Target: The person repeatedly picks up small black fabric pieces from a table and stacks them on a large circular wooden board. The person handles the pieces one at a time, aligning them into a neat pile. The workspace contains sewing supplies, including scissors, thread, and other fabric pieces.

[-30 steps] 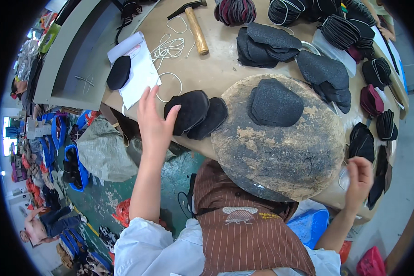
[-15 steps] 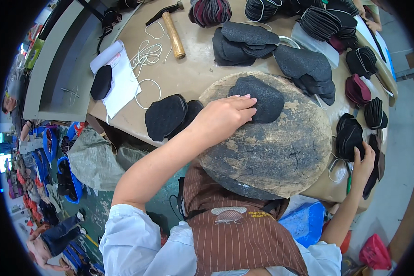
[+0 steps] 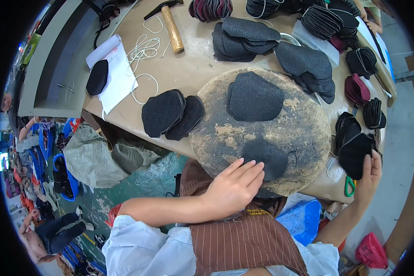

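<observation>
My left hand (image 3: 237,186) lies over the near part of a worn round board (image 3: 211,138), fingers stretched out. Its fingertips touch the edge of a blurred, flat black sheet piece (image 3: 271,158). Farther back on the board rests a small pile of rounded, speckled black pieces (image 3: 255,97). At the right, my right hand (image 3: 371,170) is closed with thumb and fingers on a black rounded fabric piece (image 3: 355,156), tilted up from a black stack (image 3: 346,126) beside it.
Left of the board are black pads (image 3: 163,112). A wooden-handled hammer (image 3: 172,30), white cord (image 3: 145,53) and paper sheets (image 3: 119,87) lie farther back. Black piles (image 3: 244,39) and a maroon bundle (image 3: 356,89) surround the board. Green-handled scissors (image 3: 350,186) lie near my right hand.
My left hand has moved nearer across the board, and a black piece now lies at its fingertips. My right hand has lifted a black fabric piece away from its stack.
</observation>
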